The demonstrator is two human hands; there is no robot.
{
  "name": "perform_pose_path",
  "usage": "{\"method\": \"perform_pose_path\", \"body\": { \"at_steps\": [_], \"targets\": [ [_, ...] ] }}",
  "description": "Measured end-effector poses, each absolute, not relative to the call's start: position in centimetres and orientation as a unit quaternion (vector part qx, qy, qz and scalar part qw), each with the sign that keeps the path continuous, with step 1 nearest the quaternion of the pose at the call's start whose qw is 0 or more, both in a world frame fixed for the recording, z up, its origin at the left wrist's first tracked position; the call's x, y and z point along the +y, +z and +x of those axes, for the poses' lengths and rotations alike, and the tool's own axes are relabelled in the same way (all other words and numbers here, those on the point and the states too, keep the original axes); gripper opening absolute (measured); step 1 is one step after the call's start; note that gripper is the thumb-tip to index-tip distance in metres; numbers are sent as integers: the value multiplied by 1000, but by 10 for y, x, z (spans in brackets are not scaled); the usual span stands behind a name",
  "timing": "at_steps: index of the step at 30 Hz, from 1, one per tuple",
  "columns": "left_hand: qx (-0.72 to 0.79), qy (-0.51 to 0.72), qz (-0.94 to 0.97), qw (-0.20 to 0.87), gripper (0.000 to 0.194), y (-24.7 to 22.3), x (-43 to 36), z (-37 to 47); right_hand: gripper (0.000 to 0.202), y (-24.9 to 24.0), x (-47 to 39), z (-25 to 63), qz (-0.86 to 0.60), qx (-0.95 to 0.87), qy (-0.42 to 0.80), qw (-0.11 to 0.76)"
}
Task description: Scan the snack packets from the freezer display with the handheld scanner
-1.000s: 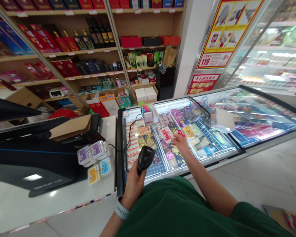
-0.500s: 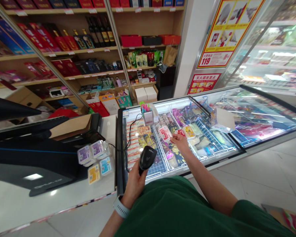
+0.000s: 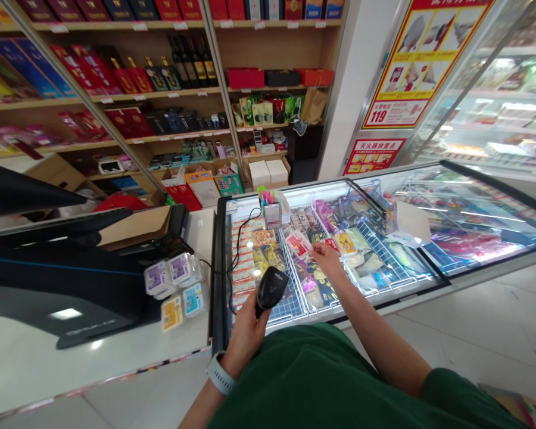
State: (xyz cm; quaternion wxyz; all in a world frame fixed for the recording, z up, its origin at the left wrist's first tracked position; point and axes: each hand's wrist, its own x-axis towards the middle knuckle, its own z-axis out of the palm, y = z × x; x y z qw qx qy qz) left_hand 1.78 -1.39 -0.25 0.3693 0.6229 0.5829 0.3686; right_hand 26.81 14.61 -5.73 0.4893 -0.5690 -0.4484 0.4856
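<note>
A: ok so what's up close?
B: green shirt (image 3: pixel 321 381) at the bottom, then a pale watch (image 3: pixel 220 374) on the left wrist. The left hand (image 3: pixel 246 328) is curled shut round the grip of a black scanner (image 3: pixel 272 287), head poking out past the fingers, over the freezer (image 3: pixel 395 304).
A: and the other one?
B: right hand (image 3: pixel 327 260) is mostly closed, pinching the near right corner of a red-and-white pack (image 3: pixel 298 244) between thumb and fingers. Pack's above the freezer's glass top, just past the scanner. A yellow-and-white pack (image 3: pixel 345 243) sits just right of that hand, with a red one (image 3: pixel 331 243) partly hidden beside it.
A: anything off to the left?
B: yeah, yellow (image 3: pixel 172 314), blue (image 3: pixel 193 299) and purple-labelled packs (image 3: pixel 155 277) bunched together on the white tabletop (image 3: pixel 134 357), beside a dark machine (image 3: pixel 71 292). Black cable (image 3: pixel 238 247) loops across the freezer's left end.
A: way back?
B: shelves (image 3: pixel 268 25) of boxes and bottles, plus a red-and-yellow poster (image 3: pixel 395 113) right of them.
</note>
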Motion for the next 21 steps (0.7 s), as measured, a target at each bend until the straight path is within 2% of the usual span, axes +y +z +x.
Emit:
{"method": "perform_pose_path", "body": {
  "at_steps": [21],
  "targets": [
    [577, 371, 629, 366, 47, -4, -15, 18, 29, -50, 146, 265, -575, -468, 481, 468]
  ]
}}
